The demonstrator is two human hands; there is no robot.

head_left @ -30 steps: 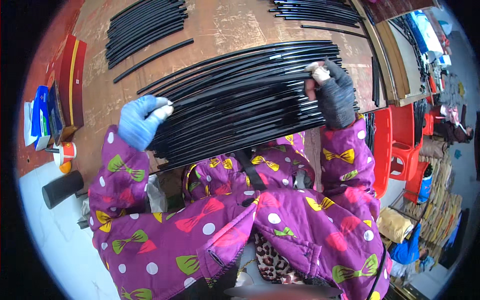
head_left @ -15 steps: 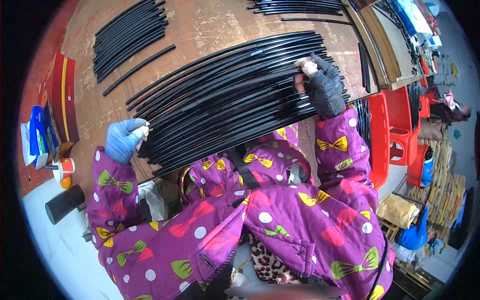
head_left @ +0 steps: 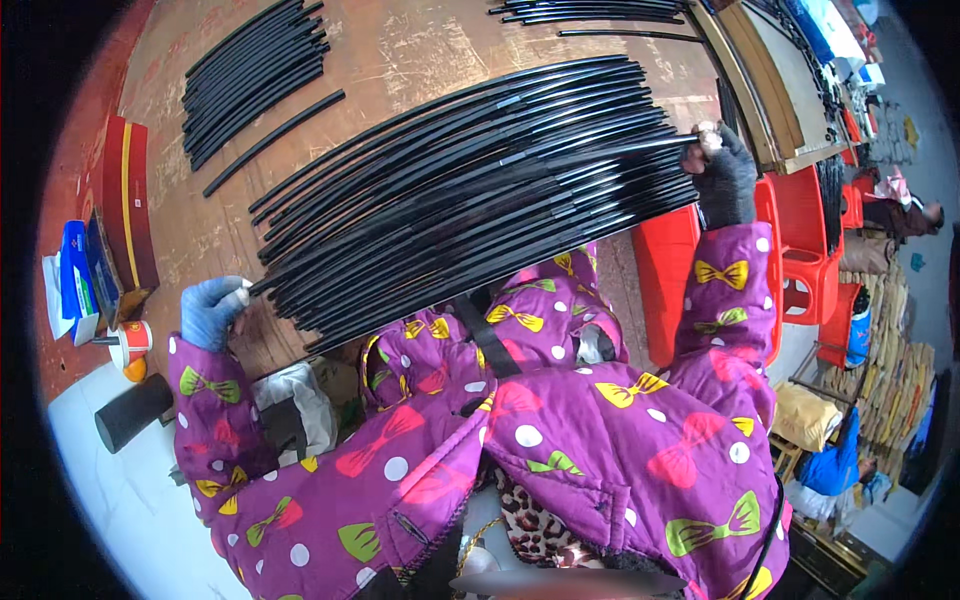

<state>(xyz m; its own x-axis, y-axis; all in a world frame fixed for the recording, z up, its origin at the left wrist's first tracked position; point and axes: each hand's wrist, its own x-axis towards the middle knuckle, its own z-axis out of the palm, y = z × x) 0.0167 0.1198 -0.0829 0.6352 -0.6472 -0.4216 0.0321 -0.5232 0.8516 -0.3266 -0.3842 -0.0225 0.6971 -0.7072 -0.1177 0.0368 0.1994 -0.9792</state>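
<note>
The brown table (head_left: 420,45) is the biggest thing. On it lies a big pile of black rods (head_left: 400,195), side by side, maybe so they don't cross. At ten o'clock from the pile is a smaller bunch (head_left: 255,85), and at one o'clock another bunch (head_left: 590,12), perhaps set apart to stop mixing. One long rod (head_left: 640,147) goes over the pile from three o'clock toward eight; its middle is hard to pick out. A short rod (head_left: 275,142) lies alone between the pile and the ten o'clock bunch. The right hand (head_left: 726,180) pinches the long rod's end at three o'clock. The left hand (head_left: 212,312) pinches what looks like its other end at eight, probably to keep it straight.
</note>
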